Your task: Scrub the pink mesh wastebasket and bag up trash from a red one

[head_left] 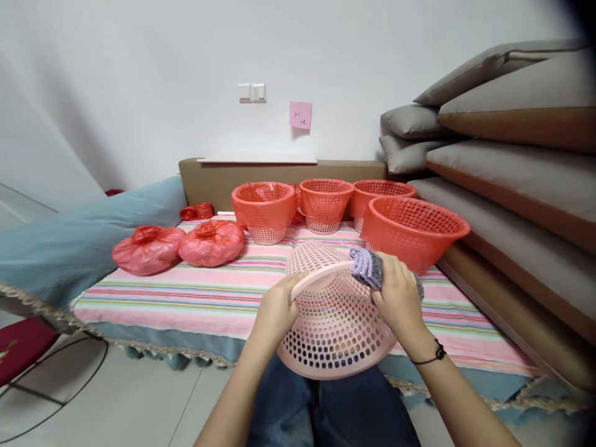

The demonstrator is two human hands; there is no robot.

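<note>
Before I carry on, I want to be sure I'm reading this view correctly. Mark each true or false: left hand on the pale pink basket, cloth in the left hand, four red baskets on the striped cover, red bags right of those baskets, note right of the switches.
1. The left hand grips the pale pink basket. True.
2. The left hand holds the cloth. False: the right hand holds it.
3. Four red baskets stand on the striped cover. True.
4. The two red bags lie right of the red baskets. False: they lie to the left.
5. The pink note is right of the wall switches. True.
</note>
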